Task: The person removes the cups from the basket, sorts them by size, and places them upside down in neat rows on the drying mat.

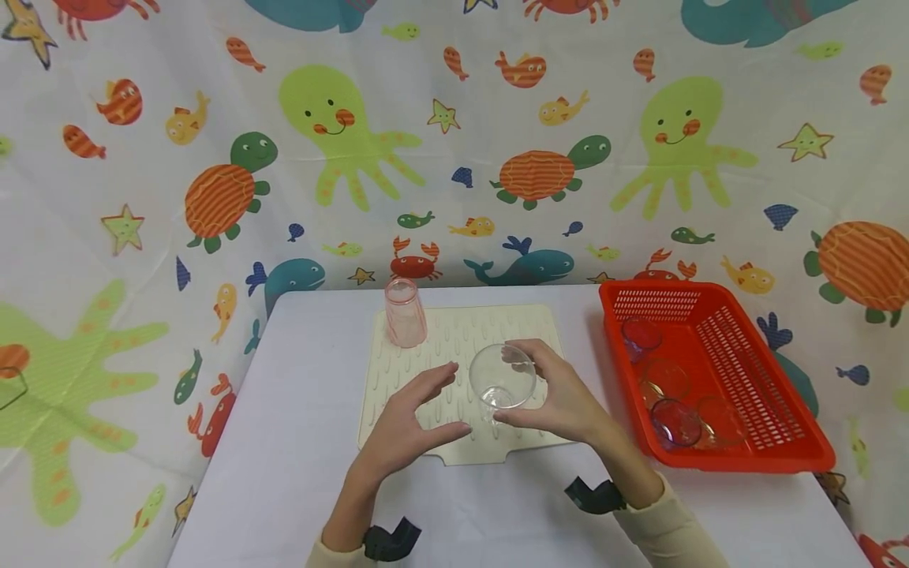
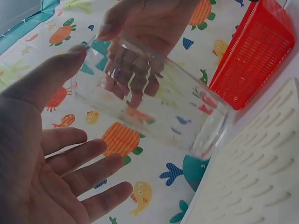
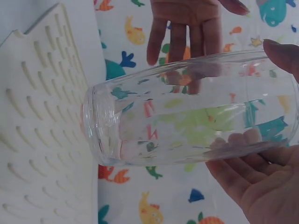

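Observation:
My right hand (image 1: 561, 394) grips a clear drinking glass (image 1: 490, 379) near its rim, thumb on one side and fingers on the other. Its mouth faces up, and its thick base (image 3: 105, 126) is toward the cream ridged drying mat (image 1: 454, 442). On the other side of the glass, my left hand (image 1: 408, 430) is spread with fingers and thumb apart, holding nothing. In the left wrist view, the left thumb (image 2: 60, 70) overlaps the glass's rim. At the mat's back left corner stands a pink tinted glass (image 1: 406, 315).
To the right of the mat sits a red plastic basket (image 1: 717, 461) with slotted walls. Several see-through tinted pieces with round rims (image 1: 676, 422) lie in it. A white cloth covers the table (image 1: 298, 394); behind hangs a curtain (image 1: 454, 173) printed with sea animals.

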`<state>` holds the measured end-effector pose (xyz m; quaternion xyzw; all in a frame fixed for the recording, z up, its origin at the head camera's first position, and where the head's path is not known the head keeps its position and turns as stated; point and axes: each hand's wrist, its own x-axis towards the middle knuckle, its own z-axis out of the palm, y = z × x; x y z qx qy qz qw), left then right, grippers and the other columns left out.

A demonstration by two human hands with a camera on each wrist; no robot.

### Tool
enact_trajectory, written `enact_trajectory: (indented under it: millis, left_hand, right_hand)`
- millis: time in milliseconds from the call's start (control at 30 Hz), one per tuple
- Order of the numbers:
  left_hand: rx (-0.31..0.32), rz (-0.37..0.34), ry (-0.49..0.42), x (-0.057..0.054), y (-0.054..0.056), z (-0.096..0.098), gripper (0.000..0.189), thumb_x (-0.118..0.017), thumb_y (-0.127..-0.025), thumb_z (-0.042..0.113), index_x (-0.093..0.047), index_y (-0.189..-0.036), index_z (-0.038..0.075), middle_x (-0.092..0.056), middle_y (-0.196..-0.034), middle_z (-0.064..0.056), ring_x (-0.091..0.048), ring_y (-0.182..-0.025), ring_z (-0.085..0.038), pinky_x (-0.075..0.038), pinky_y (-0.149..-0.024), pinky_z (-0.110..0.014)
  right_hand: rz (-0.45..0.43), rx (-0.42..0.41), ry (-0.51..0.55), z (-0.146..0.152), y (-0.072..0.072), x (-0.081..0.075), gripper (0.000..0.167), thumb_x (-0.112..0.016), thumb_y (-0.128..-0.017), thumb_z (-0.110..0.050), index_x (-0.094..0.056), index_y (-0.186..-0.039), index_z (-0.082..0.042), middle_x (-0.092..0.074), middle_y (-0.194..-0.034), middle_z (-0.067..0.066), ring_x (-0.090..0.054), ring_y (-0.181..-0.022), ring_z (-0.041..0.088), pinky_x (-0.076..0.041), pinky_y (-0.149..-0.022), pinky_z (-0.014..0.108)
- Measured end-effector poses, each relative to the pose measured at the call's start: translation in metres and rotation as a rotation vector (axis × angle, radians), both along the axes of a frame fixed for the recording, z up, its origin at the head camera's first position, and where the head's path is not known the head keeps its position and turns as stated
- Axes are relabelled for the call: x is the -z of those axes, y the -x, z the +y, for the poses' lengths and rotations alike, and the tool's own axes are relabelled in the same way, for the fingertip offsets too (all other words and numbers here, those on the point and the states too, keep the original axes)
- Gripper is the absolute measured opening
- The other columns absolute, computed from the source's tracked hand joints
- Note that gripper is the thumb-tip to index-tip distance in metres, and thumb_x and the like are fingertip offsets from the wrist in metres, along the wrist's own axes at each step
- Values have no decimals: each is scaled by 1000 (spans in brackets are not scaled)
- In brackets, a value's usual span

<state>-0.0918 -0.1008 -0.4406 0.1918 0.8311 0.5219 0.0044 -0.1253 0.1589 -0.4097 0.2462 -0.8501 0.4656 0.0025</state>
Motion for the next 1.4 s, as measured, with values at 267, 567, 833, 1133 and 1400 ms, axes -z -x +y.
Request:
enact_trajectory:
  millis: [267,567,833,1133,1400]
  left_hand:
    - [120,30,-81,-10,11,12,80,-86,-80,30,-46,-149,27,-56,-146,4,-60,-129,-19,-56,-106,-40]
    - [125,63,-75,-12,16,16,78,-87,-78,32,-50,-147,24,-61,-139,4,-60,-125,-15,-59,-100,-44]
    - [119,55,-41,-17,17,20,86,-90,-74,36,-48,-148,24,-60,-141,4,-60,-122,-16,-59,-98,-35]
    - [112,118,-47,-17,16,24,82,-91,-71,34,-52,-143,25,-56,-136,3,-57,-120,-18,-58,-95,-35]
    - [42,244,-91,-12,16,32,76,-90,-68,30,-58,-136,21,-57,-128,-3,-55,-114,-14,-57,-88,-30]
  right_hand:
    - [-43,-67,45,-1,0,1,86,-93,-67,-24,-51,-141,-17,-61,-135,3,-60,-121,23,-54,-103,59]
    - [-89,-132,116,-2,-2,0,89,-93,-68,-18,-49,-144,-8,-59,-140,7,-58,-124,27,-50,-108,59]
    - [-53,-164,130,0,0,1,91,-96,-64,-25,-52,-143,-12,-62,-137,7,-60,-123,27,-51,-107,57]
    - [-49,-222,173,2,2,6,93,-93,-66,-33,-50,-145,-10,-61,-140,11,-61,-125,28,-50,-110,49]
    - [-85,-263,233,3,-1,10,97,-90,-68,-38,-44,-150,-12,-58,-142,13,-58,-129,28,-46,-114,25]
